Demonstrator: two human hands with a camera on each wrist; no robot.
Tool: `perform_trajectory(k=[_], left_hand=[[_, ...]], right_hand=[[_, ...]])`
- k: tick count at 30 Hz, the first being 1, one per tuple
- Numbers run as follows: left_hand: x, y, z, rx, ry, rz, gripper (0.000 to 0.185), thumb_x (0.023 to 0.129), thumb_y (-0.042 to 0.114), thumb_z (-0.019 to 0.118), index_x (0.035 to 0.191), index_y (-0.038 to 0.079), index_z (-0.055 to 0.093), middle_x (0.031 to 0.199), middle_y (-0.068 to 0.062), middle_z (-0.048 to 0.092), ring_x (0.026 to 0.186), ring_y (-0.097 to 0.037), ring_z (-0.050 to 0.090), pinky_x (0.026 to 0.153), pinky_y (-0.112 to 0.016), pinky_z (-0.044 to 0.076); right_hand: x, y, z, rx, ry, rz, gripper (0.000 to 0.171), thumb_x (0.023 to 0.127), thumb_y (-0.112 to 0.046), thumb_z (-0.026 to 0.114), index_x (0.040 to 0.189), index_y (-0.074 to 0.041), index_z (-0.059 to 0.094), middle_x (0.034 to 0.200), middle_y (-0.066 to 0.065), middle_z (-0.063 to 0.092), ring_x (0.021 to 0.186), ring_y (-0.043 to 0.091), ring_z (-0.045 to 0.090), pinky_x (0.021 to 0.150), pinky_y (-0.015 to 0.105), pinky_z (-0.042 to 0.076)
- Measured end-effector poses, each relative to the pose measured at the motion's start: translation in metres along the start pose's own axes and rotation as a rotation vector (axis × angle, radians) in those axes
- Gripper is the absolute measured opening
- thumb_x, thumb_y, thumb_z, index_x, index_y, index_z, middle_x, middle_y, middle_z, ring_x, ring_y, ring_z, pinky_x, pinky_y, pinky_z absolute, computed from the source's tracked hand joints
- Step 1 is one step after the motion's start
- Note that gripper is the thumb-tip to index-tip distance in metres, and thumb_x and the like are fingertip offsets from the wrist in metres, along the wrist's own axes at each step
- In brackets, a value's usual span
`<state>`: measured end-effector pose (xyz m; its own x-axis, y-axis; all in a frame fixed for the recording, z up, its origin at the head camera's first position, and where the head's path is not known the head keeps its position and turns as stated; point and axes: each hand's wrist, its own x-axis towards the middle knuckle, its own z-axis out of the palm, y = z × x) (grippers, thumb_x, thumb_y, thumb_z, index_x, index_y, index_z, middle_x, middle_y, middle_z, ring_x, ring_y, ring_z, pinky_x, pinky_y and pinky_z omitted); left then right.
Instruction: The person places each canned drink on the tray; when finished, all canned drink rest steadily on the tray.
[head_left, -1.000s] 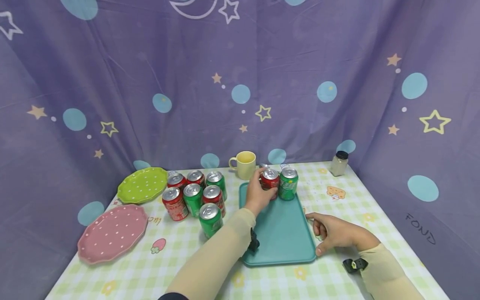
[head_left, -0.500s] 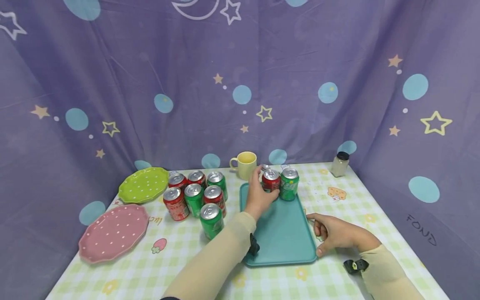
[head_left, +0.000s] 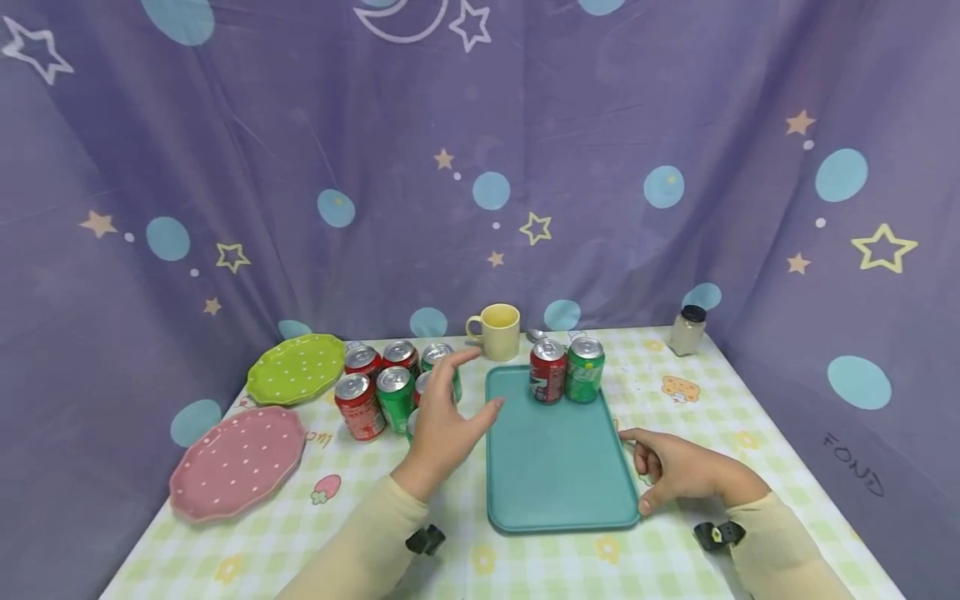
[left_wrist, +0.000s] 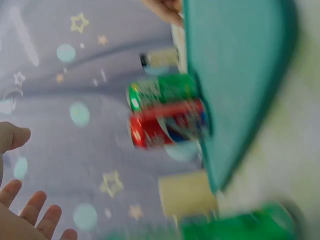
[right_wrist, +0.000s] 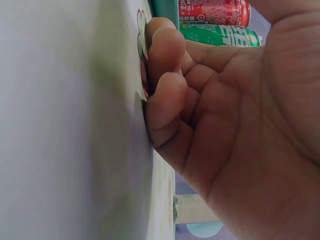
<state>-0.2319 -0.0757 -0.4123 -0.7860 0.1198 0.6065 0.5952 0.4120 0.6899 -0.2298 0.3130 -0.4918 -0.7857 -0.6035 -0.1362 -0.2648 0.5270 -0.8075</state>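
Left hand (head_left: 442,421) is hovering with fingers spread and released, holding nothing, in the middle of the head view, directly over the cluster of cans (head_left: 378,387) that is standing upright just left of the teal tray (head_left: 558,467). The cans lie under and slightly left of that hand, long axes vertical; the left hand is clearly the nearer one. Right hand (head_left: 678,468) is resting at the tray's right edge, fingers loosely curled against the tablecloth (head_left: 525,558), gripping nothing. A red can (head_left: 547,372) and a green can (head_left: 585,370) are standing touching at the tray's far end. Checked cloth is covering the table; a purple starred curtain (head_left: 480,150) is hanging behind.
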Motion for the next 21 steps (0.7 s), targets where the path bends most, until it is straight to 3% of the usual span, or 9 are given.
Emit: perform_trajectory(k=[5,10,21], left_hand=[[-0.025,-0.029,-0.031,0.052,0.0,-0.066,0.07,0.085,0.016,0.089,0.146,0.019,0.054,0.141,0.0,0.054,0.128,-0.028,0.054,0.104,-0.055,0.048],[-0.046,-0.045,-0.049,0.072,-0.02,-0.13,0.073,0.084,0.015,0.09,0.147,0.016,0.054,0.143,-0.002,0.053,0.132,-0.03,0.051,0.106,-0.057,0.045],[-0.065,-0.073,-0.056,-0.044,-0.113,-0.283,0.077,0.084,0.022,0.091,0.148,0.019,0.048,0.146,-0.006,0.051,0.133,-0.028,0.053,0.109,-0.055,0.046]], right_hand=[[-0.001,0.001,-0.001,0.019,-0.005,-0.01,0.109,0.073,-0.018,0.097,0.155,0.013,0.031,0.094,0.013,0.057,0.07,0.013,0.05,0.061,0.026,0.044],[-0.001,0.001,-0.001,0.014,-0.005,-0.013,0.109,0.074,-0.019,0.097,0.154,0.013,0.031,0.095,0.013,0.057,0.07,0.012,0.051,0.061,0.026,0.044],[0.001,0.003,0.0,0.012,0.0,-0.002,0.108,0.073,-0.017,0.097,0.155,0.011,0.032,0.095,0.012,0.057,0.07,0.012,0.052,0.062,0.026,0.045]])
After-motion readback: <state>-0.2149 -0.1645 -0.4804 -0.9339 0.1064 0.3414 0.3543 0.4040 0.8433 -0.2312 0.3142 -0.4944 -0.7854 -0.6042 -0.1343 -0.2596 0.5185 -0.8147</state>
